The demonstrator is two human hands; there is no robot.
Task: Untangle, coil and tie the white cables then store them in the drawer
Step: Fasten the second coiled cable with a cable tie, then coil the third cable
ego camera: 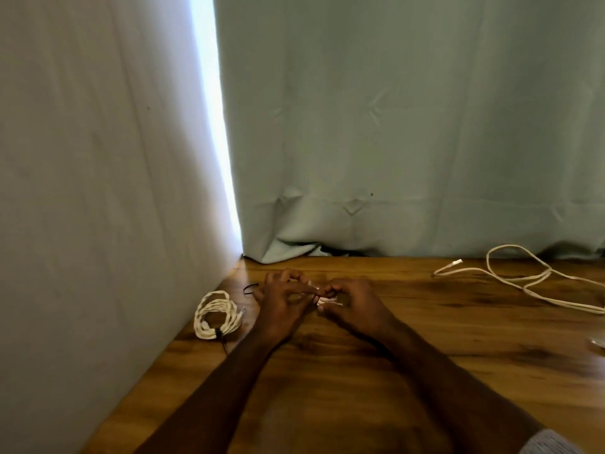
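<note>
My left hand (284, 301) and my right hand (352, 306) meet over the wooden table (425, 371), fingers curled around a small white cable bundle (327, 300) that is mostly hidden between them. A coiled white cable (214, 314) bound by a dark tie lies to the left of my left hand, near the wall. A loose, uncoiled white cable (523, 278) sprawls at the far right of the table, its plug end pointing left. No drawer is in view.
A short dark tie (250, 289) lies just beyond the coil, beside my left hand. A pale wall (98, 191) borders the table's left side and a green curtain (409, 126) hangs along its back edge. Something small and pale (599, 343) sits at the right edge.
</note>
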